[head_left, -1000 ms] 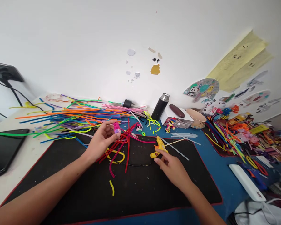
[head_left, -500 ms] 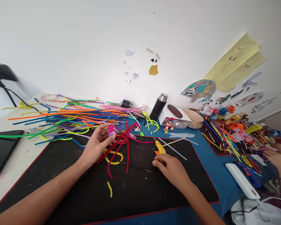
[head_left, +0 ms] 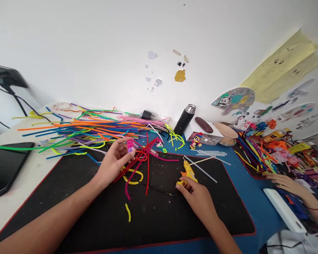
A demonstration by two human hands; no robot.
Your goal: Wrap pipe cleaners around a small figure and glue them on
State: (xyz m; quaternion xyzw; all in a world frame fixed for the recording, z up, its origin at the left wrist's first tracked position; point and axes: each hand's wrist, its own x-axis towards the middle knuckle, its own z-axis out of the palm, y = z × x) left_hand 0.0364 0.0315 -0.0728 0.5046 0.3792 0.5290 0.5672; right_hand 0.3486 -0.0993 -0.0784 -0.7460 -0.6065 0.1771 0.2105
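Observation:
My left hand (head_left: 113, 158) pinches a small pink and purple fuzzy piece (head_left: 130, 145) between thumb and fingers, above a loose pile of red pipe cleaners (head_left: 147, 169). My right hand (head_left: 194, 192) has its thumb and fingers closed on the handle of a yellow hot glue gun (head_left: 189, 171), whose nozzle points away from me. The palm side of that hand is hidden. Yellow-handled scissors (head_left: 135, 178) lie partly under the red pipe cleaners. Close to me on the black mat (head_left: 164, 218) rests a short yellow pipe cleaner piece (head_left: 128, 212).
Many coloured pipe cleaners (head_left: 76, 128) spread along the back left, beside a black tablet (head_left: 7, 169). A black flask (head_left: 184, 120), a white box (head_left: 210, 135) and clear glue sticks (head_left: 210, 153) stand or lie at the back. At right, another person's hand (head_left: 291, 187) reaches over craft materials.
The view has shifted slightly left, so things sit farther right. Both my hands keep their grips. The other person's hand has moved left, toward the edge of their mat.

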